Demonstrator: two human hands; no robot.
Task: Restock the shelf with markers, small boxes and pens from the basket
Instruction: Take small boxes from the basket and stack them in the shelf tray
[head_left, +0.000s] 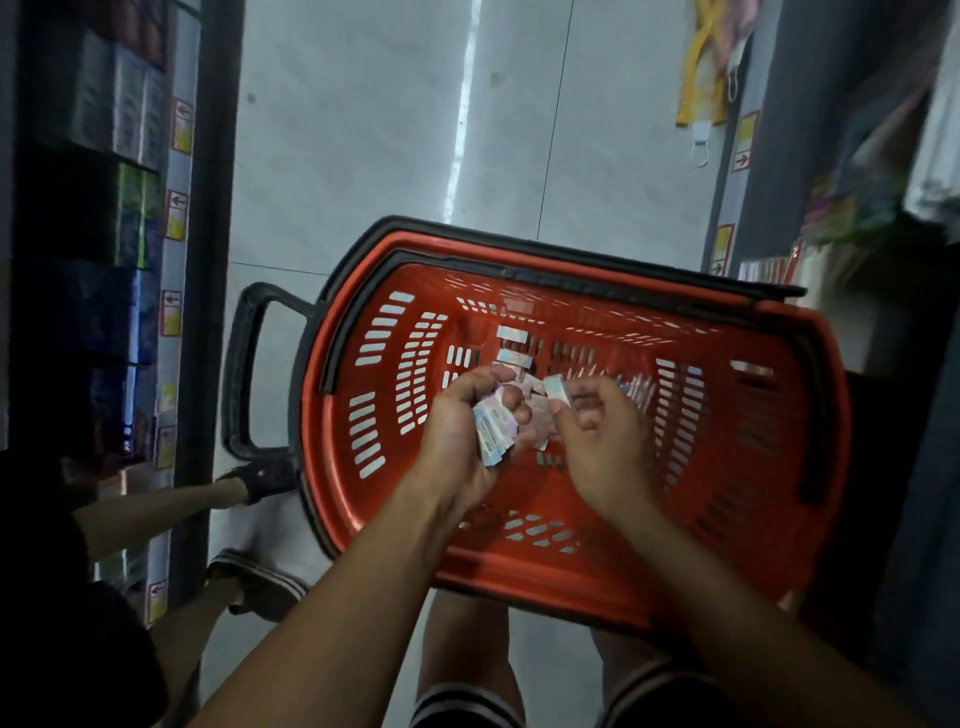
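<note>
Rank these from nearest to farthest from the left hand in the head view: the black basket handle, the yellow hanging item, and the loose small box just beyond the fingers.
1. Loose small box, just beyond left hand.
2. Black basket handle, leftward.
3. Yellow hanging item, far upper right.

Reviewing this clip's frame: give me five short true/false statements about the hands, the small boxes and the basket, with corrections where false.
1. The left hand grips a stack of small boxes. True.
2. The right hand is empty. False: it pinches one small box at its fingertips.
3. The basket is blue. False: it is red, with a black handle sticking out at its left end.
4. More small boxes lie on the basket floor beyond the hands. True.
5. Both hands are over the shelf. False: both are over the basket's inside; shelves stand to either side of the aisle.
</note>
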